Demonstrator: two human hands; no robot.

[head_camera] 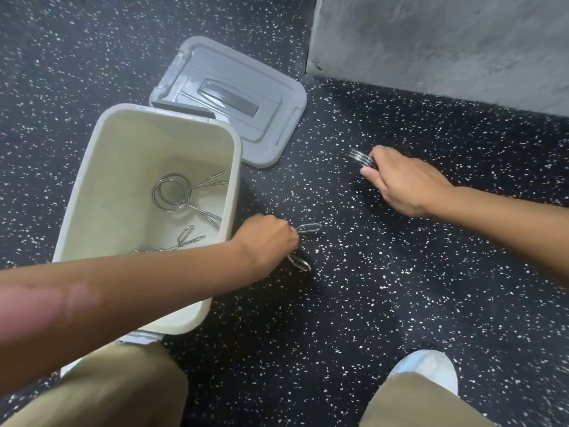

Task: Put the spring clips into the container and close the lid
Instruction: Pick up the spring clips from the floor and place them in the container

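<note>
**Two hands on spring clips beside the open container**

Two hands are closed on metal spring clips on the speckled black floor (354,303), both to the right of the cream container (92,186). The left hand (264,238) is curled into a fist just beside the container's right wall, gripping a spring clip (303,265) whose two wire handle loops stick out past the knuckles, one pointing away from the container and the other angled down toward the person. The forearm crosses over the container's near right corner. The right hand (406,183) is farther to the right of the container, well apart from it, with its fingers pinched shut around the coiled ring of a second spring clip (361,157); the ring pokes out on the container side of the hand, and I cannot tell whether it is lifted off the floor.

The container stands open. Several spring clips (181,195) lie on its bottom, their rings and long wire handles overlapping, and part of that pile is hidden by the left forearm. The grey lid (240,97) lies flat on the floor behind the container, its near edge tucked behind the container's far rim. A grey concrete block (446,41) stands beyond the lid, far right of the container. Khaki trouser legs (415,405) and a white shoe (431,365) show on the near side of the container.
</note>
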